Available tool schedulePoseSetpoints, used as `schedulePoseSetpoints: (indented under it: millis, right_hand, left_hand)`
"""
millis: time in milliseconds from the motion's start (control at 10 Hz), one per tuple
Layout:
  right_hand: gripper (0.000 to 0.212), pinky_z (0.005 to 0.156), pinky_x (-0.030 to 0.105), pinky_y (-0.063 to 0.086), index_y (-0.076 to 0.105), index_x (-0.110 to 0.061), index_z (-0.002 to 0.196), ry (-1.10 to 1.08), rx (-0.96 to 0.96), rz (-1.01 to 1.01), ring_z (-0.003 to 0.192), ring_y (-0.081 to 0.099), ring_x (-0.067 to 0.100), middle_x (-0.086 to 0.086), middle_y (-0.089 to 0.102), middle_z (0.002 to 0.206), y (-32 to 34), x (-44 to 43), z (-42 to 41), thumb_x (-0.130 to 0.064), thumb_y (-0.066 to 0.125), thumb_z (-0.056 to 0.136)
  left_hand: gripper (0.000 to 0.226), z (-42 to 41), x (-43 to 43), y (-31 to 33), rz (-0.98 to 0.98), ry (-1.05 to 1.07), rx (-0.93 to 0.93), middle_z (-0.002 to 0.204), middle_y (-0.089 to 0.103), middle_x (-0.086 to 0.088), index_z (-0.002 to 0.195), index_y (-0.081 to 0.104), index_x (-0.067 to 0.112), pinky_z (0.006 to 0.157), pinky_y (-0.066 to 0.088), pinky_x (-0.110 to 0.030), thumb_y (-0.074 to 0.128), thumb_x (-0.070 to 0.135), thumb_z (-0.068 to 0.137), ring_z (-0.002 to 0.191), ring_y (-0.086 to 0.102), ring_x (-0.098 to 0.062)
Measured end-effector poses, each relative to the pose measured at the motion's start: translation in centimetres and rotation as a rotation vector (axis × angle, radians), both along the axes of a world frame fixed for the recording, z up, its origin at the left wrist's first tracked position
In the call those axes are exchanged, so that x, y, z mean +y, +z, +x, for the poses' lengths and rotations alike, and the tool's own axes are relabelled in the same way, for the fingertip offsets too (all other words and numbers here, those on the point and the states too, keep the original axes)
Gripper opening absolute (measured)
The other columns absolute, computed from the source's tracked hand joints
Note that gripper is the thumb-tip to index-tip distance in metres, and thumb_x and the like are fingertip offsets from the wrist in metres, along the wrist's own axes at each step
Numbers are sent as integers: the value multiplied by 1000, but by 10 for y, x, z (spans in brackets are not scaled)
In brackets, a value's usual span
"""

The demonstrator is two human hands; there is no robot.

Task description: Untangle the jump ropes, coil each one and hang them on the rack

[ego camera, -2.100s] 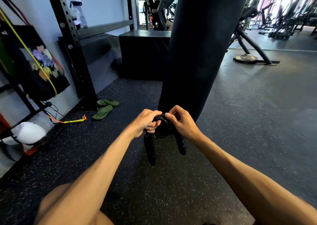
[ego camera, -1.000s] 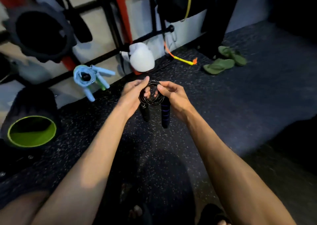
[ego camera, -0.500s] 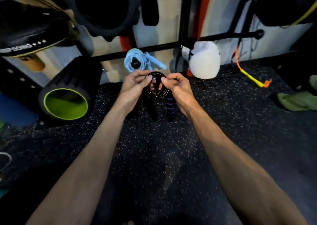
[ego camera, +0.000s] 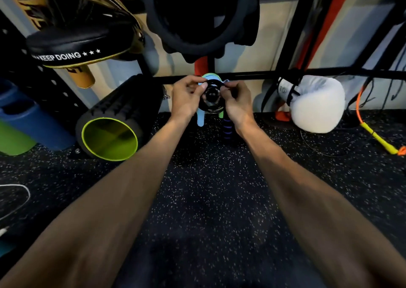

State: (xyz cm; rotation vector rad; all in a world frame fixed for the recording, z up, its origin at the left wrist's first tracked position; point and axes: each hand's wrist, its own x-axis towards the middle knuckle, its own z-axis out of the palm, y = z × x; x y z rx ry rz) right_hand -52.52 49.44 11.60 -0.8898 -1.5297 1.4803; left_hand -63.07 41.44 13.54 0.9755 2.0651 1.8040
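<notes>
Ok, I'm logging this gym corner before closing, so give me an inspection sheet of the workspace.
Surface: speckled black rubber floor.
Job's things: coiled black jump rope at the rack peg; light blue jump rope hanging behind it.
Clutter: foam roller, white boxing glove, striking pad.
Grippers: left hand and right hand pinch the black jump rope.
Cables: orange and yellow cord trailing onto the floor.
Surroundings: black rack bar on a pale wall.

At the middle of the rack bar [ego camera: 252, 75], the left hand [ego camera: 185, 98] and right hand [ego camera: 238, 103] pinch the coiled jump rope [ego camera: 211, 110] from either side, before a peg [ego camera: 212, 94] whose knob shows through the coil. Another jump rope [ego camera: 201, 118] hangs just behind it. A foam roller [ego camera: 123, 112] lies on the floor [ego camera: 208, 189] to the left, under a focus mitt [ego camera: 77, 43], and a boxing glove [ego camera: 316, 105] hangs from the bar to the right.
</notes>
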Motion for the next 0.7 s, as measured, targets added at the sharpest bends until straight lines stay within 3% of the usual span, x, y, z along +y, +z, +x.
schedulePoseSetpoints:
  millis: [100, 200, 300, 400, 500, 600, 700]
  right_hand:
    - [9, 75, 9, 45, 58, -2, 102, -13, -32, 33, 85, 57, 13, 4, 61, 92, -5, 10, -6, -5, 59, 93]
    - [7, 74, 10, 46, 58, -12, 90, -11, -78, -10, 84, 60, 14, 2, 64, 90, -17, 20, -14, -10, 65, 90]
    - [11, 84, 26, 54, 60, -18, 83, -19, -89, -36, 87, 65, 18, 4, 69, 92, -23, 28, -20, -13, 69, 87]
    - [11, 91, 42, 56, 63, -19, 83, -20, -73, -84, 89, 69, 24, 6, 70, 93, -24, 37, -29, -13, 71, 84]
    - [9, 95, 42, 54, 65, -14, 94, 7, -66, -116, 93, 69, 25, 8, 71, 100, -22, 34, -26, -9, 68, 87]
    - [23, 103, 36, 49, 66, -8, 115, 67, -148, -102, 106, 66, 23, 11, 70, 115, -18, 21, -10, -5, 61, 92]
    - [28, 104, 28, 47, 65, -7, 121, 97, -235, -73, 107, 63, 18, 9, 68, 119, -13, 12, 6, -4, 58, 94]
  left_hand:
    - [9, -9, 11, -5, -51, -1, 39, 83, 70, -8, 93, 73, 6, 71, 52, -20, 68, 4, 85, 69, 61, -8]
    - [10, -18, 21, -17, -99, 5, 32, 79, 67, -4, 93, 73, 3, 67, 48, -12, 68, 3, 85, 60, 56, 6]
    - [12, -24, 29, -21, -120, 19, 2, 83, 67, -5, 95, 74, 2, 66, 46, -9, 69, 2, 85, 55, 56, 10]
    - [17, -30, 36, -23, -144, 30, -73, 97, 72, -16, 102, 74, 2, 74, 53, -20, 67, 1, 86, 61, 57, 3]
    - [24, -28, 30, -23, -166, 32, -113, 103, 71, -19, 109, 72, 6, 86, 56, -33, 65, 1, 88, 70, 59, -5]
    - [31, -20, 10, -23, -262, 56, -154, 109, 71, -12, 119, 69, 13, 95, 53, -42, 60, 3, 90, 94, 69, -20]
    - [32, -16, -6, -20, -317, 82, -173, 110, 70, -15, 119, 67, 12, 92, 53, -40, 55, 2, 91, 105, 66, -31]
